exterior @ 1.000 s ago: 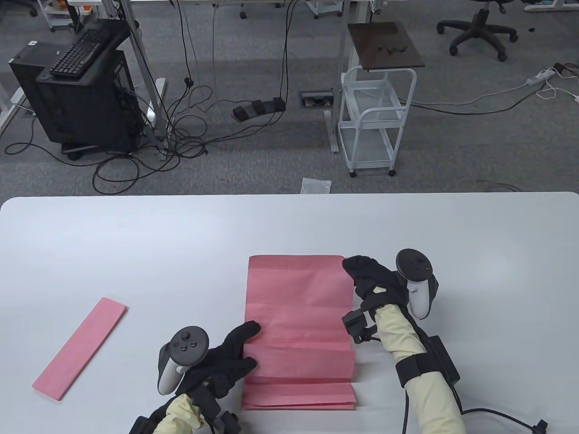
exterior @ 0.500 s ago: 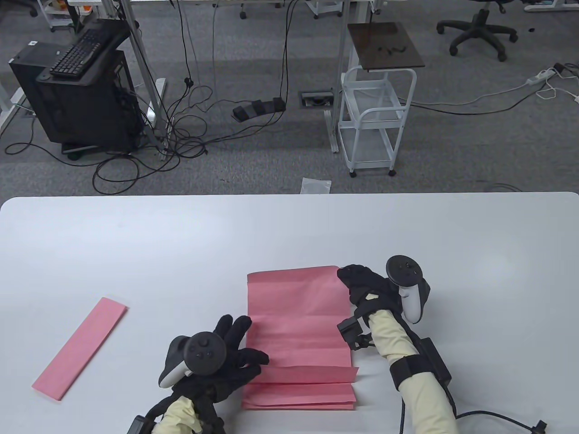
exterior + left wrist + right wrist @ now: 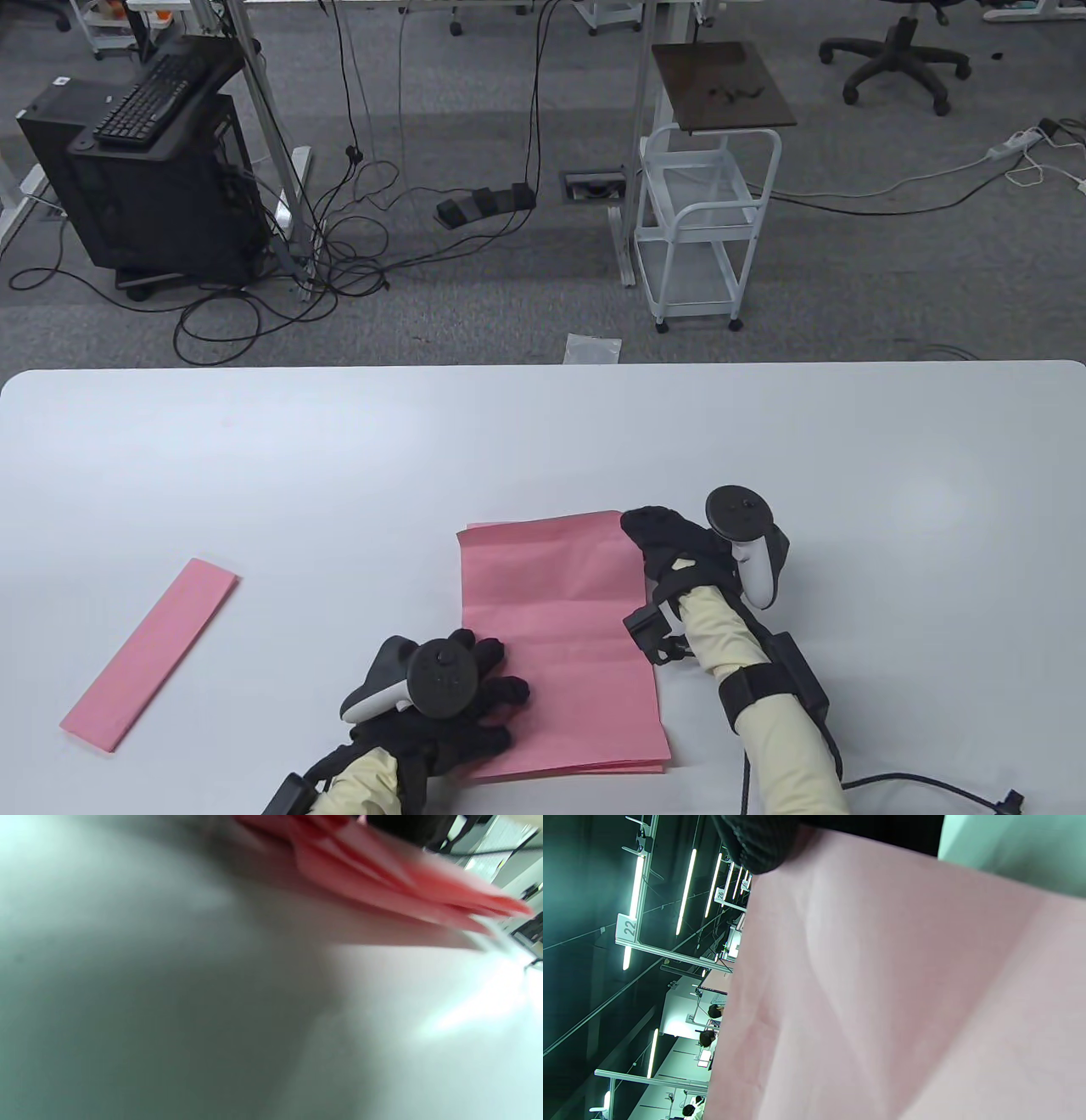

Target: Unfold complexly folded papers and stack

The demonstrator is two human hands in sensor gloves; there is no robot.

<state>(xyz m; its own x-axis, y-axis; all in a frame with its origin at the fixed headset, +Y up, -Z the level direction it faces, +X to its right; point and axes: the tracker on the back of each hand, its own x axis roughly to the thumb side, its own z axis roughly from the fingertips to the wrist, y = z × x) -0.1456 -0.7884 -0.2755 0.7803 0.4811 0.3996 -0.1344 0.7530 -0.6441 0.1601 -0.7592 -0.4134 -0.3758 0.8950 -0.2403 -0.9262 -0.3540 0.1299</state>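
A large pink paper, creased and mostly unfolded, lies near the table's front edge. My right hand pinches its far right corner, which is lifted a little. The right wrist view shows the sheet close up, with my gloved fingertips at its top edge. My left hand lies palm down with fingers spread on the sheet's near left part. The left wrist view is blurred and shows layered pink edges above the table. A second pink paper, folded into a narrow strip, lies at the left.
The white table stretches bare behind the papers. Beyond its far edge are a white cart, a black computer stand, floor cables and an office chair.
My right hand has drawn the sheet's far right corner toward me. My left hand has slid right onto the sheet and turned palm down. The near folds have flattened.
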